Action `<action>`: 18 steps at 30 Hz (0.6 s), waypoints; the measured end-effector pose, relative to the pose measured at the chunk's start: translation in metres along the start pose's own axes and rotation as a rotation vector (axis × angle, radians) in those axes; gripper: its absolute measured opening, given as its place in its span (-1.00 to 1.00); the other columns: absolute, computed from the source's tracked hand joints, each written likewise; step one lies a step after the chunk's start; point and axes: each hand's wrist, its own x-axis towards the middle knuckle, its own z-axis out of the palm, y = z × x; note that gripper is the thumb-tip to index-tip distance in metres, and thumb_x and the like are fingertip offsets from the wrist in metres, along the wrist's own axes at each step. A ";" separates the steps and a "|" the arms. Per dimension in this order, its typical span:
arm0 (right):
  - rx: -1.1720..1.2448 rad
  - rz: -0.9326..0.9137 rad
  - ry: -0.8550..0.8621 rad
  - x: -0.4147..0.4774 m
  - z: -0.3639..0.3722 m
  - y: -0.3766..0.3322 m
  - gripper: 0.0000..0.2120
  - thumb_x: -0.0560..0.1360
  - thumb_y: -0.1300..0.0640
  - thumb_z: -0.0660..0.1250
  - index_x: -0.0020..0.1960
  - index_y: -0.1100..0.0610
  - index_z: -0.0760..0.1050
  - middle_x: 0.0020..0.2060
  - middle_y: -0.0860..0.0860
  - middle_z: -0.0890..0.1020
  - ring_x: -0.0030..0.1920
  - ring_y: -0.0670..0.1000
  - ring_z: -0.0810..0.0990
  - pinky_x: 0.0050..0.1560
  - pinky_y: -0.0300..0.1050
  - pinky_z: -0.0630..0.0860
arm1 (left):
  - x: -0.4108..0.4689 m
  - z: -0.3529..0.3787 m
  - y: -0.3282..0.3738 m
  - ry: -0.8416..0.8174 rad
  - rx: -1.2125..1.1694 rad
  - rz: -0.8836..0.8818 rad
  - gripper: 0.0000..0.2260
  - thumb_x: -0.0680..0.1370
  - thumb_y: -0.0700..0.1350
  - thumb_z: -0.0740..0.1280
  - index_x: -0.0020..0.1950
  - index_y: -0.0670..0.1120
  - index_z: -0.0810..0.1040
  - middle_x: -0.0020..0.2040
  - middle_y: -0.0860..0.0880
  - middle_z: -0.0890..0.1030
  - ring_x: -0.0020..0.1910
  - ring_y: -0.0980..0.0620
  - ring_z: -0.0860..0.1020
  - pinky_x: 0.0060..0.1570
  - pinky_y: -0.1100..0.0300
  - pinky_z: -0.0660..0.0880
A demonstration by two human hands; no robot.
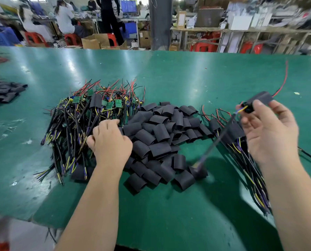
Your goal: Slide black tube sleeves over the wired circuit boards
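Note:
A heap of flat black tube sleeves (156,140) lies in the middle of the green table (187,73). To its left is a tangle of wired green circuit boards (89,113). My left hand (109,142) reaches down into the seam between the two heaps, its fingers curled among wires and sleeves; what it grips is hidden. My right hand (270,131) is raised at the right and pinches a sleeved board (258,101), with red and black wires trailing up from it and a blurred black cable hanging down. Below it lies a bundle of sleeved boards (241,145).
Another stack of black sleeves (4,93) sits at the table's left edge. Beyond the far edge stand red stools (203,46), cardboard boxes (95,41), a grey pillar (160,22) and seated people. The near table edge curves across the lower left.

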 end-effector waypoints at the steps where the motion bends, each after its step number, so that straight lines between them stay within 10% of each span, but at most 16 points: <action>1: -0.068 -0.051 0.051 0.004 -0.004 -0.003 -0.78 0.50 0.30 0.36 -0.02 0.08 0.36 -0.26 0.09 0.61 -0.32 0.03 0.62 -0.27 -0.20 0.52 | 0.002 0.001 -0.005 -0.021 0.041 -0.052 -0.57 0.46 -0.20 0.28 0.33 -0.02 0.43 0.37 -0.06 0.38 0.36 -0.10 0.27 0.26 -0.04 0.14; 8: -1.521 -0.377 0.158 0.012 -0.028 0.003 -0.81 0.40 0.14 0.38 0.02 0.05 0.59 0.07 0.14 0.55 0.11 0.23 0.45 0.10 0.05 0.39 | 0.010 0.000 -0.014 -0.002 0.203 -0.132 -0.67 0.50 -0.13 0.28 0.25 0.09 0.55 0.21 -0.08 0.52 0.24 -0.18 0.37 0.22 -0.03 0.15; 18: -1.497 -0.377 -0.108 -0.003 -0.012 0.025 -0.76 0.43 0.22 0.35 0.09 0.14 0.59 0.12 0.19 0.48 0.19 0.24 0.39 0.18 -0.02 0.31 | 0.017 -0.003 -0.021 0.116 0.037 -0.175 -0.77 0.59 -0.14 0.24 0.22 -0.02 0.56 -0.02 -0.09 0.65 -0.13 -0.14 0.55 0.18 0.01 0.24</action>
